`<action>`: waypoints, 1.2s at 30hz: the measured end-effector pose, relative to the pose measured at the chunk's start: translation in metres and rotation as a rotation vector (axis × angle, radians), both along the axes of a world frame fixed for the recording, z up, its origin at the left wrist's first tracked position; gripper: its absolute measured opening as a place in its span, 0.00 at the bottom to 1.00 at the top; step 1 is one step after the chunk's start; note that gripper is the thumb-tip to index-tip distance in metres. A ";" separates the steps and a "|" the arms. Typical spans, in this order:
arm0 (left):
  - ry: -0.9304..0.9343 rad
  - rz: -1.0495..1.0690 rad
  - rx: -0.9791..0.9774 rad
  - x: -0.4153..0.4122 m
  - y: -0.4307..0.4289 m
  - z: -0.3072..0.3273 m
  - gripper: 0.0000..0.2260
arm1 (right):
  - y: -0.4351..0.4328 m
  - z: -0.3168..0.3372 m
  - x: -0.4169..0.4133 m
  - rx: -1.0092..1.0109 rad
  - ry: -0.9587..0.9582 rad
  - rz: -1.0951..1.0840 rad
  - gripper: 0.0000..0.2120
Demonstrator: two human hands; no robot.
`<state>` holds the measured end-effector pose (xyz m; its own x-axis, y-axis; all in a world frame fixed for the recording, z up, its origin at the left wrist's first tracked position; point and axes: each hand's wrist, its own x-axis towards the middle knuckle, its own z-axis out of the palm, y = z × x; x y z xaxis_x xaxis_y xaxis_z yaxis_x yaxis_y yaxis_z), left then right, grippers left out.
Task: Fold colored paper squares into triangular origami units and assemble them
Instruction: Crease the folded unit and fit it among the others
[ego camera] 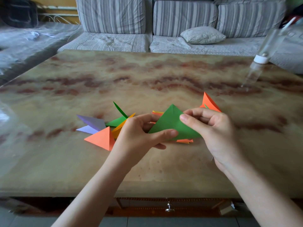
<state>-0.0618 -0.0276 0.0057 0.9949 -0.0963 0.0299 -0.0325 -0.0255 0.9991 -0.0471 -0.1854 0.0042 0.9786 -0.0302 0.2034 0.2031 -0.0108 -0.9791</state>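
Note:
A green folded paper triangle (pixel 170 123) is held above the table between both hands. My left hand (pixel 139 136) pinches its lower left edge with thumb on top. My right hand (pixel 211 128) pinches its right side, thumb on the front face. On the table to the left lie folded units: an orange triangle (pixel 102 139), a purple piece (pixel 93 124), a green piece (pixel 117 121) and a yellow piece (pixel 120 126). Another orange unit (pixel 209 102) stands just behind my right hand. Orange and yellow paper (pixel 184 141) shows beneath the green triangle.
The marble-patterned table (pixel 147 79) has a clear bottle with a white cap (pixel 262 58) at its far right. A grey striped sofa with a cushion (pixel 202 35) stands behind. A drawer knob (pixel 169 208) sits under the near edge.

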 end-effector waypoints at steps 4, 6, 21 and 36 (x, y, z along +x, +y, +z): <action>-0.001 0.019 0.031 0.001 0.000 -0.002 0.09 | 0.000 -0.001 0.000 -0.015 0.004 -0.007 0.04; 0.001 0.032 0.043 0.002 0.000 -0.004 0.09 | 0.000 -0.001 0.000 -0.015 0.006 -0.008 0.04; -0.075 0.148 0.075 0.001 0.004 -0.002 0.08 | -0.008 0.005 -0.002 -0.239 0.202 0.258 0.03; -0.153 0.129 0.193 -0.003 0.008 0.001 0.08 | -0.009 0.005 -0.001 -0.187 0.228 0.365 0.07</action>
